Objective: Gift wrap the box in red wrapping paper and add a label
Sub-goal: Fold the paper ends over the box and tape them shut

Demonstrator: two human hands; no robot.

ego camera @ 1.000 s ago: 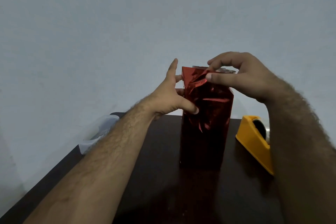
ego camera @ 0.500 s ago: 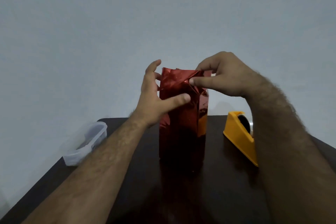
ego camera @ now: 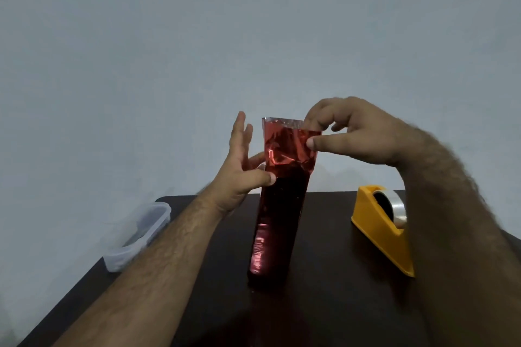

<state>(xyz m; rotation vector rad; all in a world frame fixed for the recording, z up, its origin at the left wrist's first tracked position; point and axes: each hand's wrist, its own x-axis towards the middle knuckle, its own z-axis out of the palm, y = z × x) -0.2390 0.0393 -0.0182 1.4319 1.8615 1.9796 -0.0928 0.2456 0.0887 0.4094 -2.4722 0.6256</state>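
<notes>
The box (ego camera: 277,222) stands upright, leaning a touch, mid-table, sheathed in shiny red paper (ego camera: 284,146) that rises above it in a crumpled open sleeve. The box itself is fully covered; only the paper shows, and its lower half is so dark that the folds are hard to read.

Right hand (ego camera: 358,132) is up at the top right corner of the paper, thumb on the near face and index finger over the rim: a tight pinch grip on the paper's edge. The other fingers are curled behind and slightly blurred.

Left hand (ego camera: 239,169) sits at the left side of the wrap, fingers straight and spread, pointing up. The thumb tip touches the near left edge about a third of the way down. One finger shows at the far side of the paper; whether it presses there I cannot tell. The grip is wide, holding nothing.

To the right, well apart from the box, a yellow dispenser (ego camera: 380,231) with a roll of clear tape; the right forearm hides its far end. On the left, at the table (ego camera: 324,276) edge, a clear tub (ego camera: 138,234), its contents too murky to make out. The near part of the table is dark and cut off by the frame.
</notes>
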